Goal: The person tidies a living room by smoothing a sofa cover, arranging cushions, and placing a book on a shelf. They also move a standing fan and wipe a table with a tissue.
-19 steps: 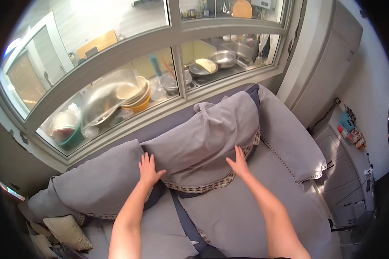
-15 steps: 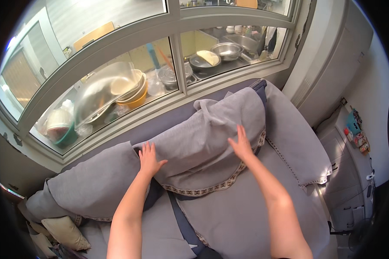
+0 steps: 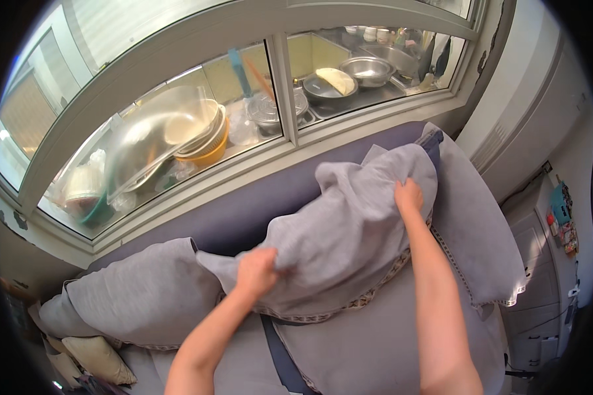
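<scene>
The left hand (image 3: 257, 271) is curled into a loose fist, fingers wrapped around a bunched piece of the grey cloth (image 3: 349, 217) near its left end. The right hand (image 3: 408, 195) is closed too, pinching the same cloth near its far right end. Held this wide apart, the two grips seem to share the weight and keep the middle from sagging into one heap; between them it stands up in soft folds. I can't see the fingertips, so how firmly they press is hard to tell.

The cloth lies across the back of the sofa, its patterned trim (image 3: 362, 299) hanging toward the seat (image 3: 369, 339). Its upper edge is away from the purple-grey backrest (image 3: 237, 214), leaving a dark gap behind the left part. The arms reach well forward, probably because the backrest is on the far side of the seat.

To the left, a second grey cover (image 3: 145, 289) lies fairly smooth along the back, and a cream pillow (image 3: 99, 359) leans in the corner, likely there for comfort. Behind the window (image 3: 288, 92), a pan (image 3: 323, 91) and a metal bowl (image 3: 369, 71) sit side by side.
</scene>
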{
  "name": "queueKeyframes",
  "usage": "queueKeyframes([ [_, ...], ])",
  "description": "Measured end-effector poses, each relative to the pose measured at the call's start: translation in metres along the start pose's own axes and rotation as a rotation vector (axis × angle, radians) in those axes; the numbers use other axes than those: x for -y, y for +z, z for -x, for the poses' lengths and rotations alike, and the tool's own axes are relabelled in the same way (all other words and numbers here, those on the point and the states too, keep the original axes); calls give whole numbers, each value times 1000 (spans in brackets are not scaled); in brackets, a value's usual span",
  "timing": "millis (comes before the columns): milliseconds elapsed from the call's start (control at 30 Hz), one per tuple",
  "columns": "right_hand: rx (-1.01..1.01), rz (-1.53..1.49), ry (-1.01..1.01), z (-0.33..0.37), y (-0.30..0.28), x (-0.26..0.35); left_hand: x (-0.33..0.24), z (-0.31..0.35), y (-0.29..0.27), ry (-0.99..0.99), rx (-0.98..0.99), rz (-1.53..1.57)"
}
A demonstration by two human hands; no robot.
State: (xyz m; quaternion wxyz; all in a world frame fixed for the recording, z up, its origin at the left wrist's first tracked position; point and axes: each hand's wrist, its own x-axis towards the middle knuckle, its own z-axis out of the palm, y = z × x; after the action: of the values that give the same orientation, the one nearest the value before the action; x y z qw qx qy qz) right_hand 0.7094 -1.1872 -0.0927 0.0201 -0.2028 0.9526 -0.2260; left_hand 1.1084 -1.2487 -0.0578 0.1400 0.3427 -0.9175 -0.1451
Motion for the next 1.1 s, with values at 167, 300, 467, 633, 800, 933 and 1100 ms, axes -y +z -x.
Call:
queueKeyframes([
  [167, -81, -127, -143, 8, -50, -34, -32, 0, -43, 228, -91, 82],
  [300, -332, -273, -303, -26, -80, -25, -49, -40, -82, 319, -232, 46],
  [467, -150, -330, -212, -21, -62, -10, -10, -69, -60, 55, -206, -61],
  [633, 118, -386, -166, -12, -19, -17, 65, -49, -20, -121, 37, 2],
  [800, -281, -396, -160, -24, -55, 3, 118, -71, -39, -387, -25, 377],
  [933, -372, -356, -47, -67, -34, -22, 138, -66, -34, -778, 226, 56],
  [1100, -198, -150, -155, -39, -63, -16, 115, -55, -58, -678, 51, 127],
])
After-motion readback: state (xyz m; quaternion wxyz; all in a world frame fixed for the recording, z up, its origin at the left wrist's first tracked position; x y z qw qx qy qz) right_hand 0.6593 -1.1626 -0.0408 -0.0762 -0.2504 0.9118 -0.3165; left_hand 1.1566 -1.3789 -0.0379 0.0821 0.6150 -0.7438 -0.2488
